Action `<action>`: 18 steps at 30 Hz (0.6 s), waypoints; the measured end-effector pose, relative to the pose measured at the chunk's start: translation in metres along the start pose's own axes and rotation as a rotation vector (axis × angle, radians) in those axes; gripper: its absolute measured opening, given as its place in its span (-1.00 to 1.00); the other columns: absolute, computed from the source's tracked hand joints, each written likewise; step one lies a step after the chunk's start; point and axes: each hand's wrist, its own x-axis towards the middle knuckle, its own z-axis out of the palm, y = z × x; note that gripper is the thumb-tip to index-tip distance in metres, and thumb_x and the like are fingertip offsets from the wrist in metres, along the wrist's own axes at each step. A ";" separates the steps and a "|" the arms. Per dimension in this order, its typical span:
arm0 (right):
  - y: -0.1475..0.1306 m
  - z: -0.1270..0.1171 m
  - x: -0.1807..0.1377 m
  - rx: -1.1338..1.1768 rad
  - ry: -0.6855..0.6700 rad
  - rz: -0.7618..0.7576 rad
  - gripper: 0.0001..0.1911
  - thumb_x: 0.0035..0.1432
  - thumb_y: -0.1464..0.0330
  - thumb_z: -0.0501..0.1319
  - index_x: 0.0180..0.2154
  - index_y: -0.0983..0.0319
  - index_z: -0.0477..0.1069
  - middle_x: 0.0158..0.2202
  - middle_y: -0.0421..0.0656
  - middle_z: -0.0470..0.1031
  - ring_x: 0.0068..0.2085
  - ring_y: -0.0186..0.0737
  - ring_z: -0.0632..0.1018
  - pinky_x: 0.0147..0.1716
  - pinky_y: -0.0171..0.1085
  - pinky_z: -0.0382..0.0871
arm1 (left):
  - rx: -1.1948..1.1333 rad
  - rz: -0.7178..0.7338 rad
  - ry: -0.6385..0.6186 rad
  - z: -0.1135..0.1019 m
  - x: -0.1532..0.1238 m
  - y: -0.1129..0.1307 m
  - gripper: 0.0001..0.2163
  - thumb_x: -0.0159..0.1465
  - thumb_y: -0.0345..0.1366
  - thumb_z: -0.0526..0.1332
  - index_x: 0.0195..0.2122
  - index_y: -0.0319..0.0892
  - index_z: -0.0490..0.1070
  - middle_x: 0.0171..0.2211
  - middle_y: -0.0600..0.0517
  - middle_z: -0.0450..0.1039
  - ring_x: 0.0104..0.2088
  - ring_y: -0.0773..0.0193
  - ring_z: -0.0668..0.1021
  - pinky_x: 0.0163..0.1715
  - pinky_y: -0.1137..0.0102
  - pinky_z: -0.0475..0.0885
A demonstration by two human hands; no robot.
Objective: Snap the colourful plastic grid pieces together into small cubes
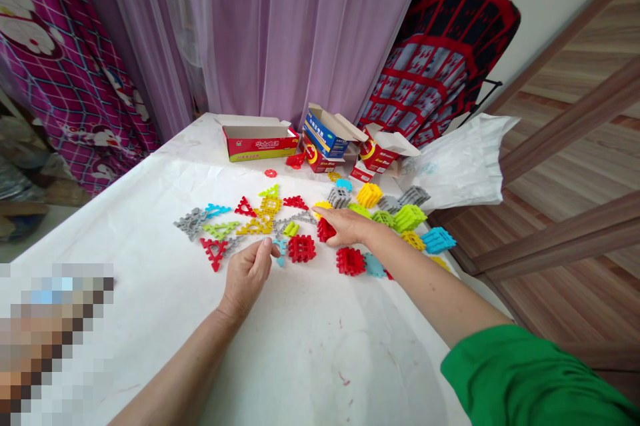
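Note:
My left hand (249, 274) rests over the table with curled fingers and a raised thumb. Just beyond its fingertips lies a light-blue lattice piece (281, 251); whether the fingers hold anything is hidden. My right hand (347, 224) reaches in from the right, thumb and index finger on either side of a red stack of interlocking plastic building pieces (324, 231). Yellow pieces (321, 207) show beside its index finger. Between the hands sits another red stack (301, 249), and a third red stack (351, 261) stands below my right wrist.
Loose red triangles (214, 253), a grey piece (191, 223) and joined yellow pieces (267, 213) lie left. At right are several coloured stacks, including green (410, 217) and blue (439, 239). Behind stand a red box (261, 144), a blue box (325, 134) and a white bag (457, 163).

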 end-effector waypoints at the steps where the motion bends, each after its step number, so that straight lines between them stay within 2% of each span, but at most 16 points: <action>1: 0.000 0.000 0.000 0.006 0.000 0.002 -0.04 -0.11 0.36 0.30 0.33 0.22 0.00 0.19 0.01 0.37 0.13 -0.02 0.45 0.04 -0.20 0.32 | 0.003 -0.002 0.000 0.000 0.000 0.000 -0.60 0.29 -0.06 0.01 -0.54 -0.17 0.45 -0.79 0.18 0.13 -0.71 0.39 0.24 -0.62 0.47 0.21; 5: 0.000 0.000 -0.003 0.026 0.023 0.022 -0.05 -0.11 0.34 0.32 0.31 0.21 0.04 0.19 0.01 0.37 0.13 -0.01 0.44 0.05 -0.18 0.31 | 0.004 -0.003 0.001 0.000 0.000 0.000 -0.60 0.29 -0.06 0.01 -0.54 -0.17 0.45 -0.79 0.18 0.13 -0.71 0.39 0.24 -0.62 0.47 0.21; 18: -0.004 -0.001 -0.004 0.004 0.017 0.052 -0.06 -0.06 0.28 0.31 0.33 0.23 0.00 0.15 0.01 0.41 0.11 -0.02 0.45 0.03 -0.20 0.31 | 0.018 0.001 -0.009 0.000 0.001 -0.001 -0.59 0.29 -0.05 0.01 -0.53 -0.17 0.46 -0.79 0.17 0.14 -0.71 0.39 0.25 -0.62 0.47 0.21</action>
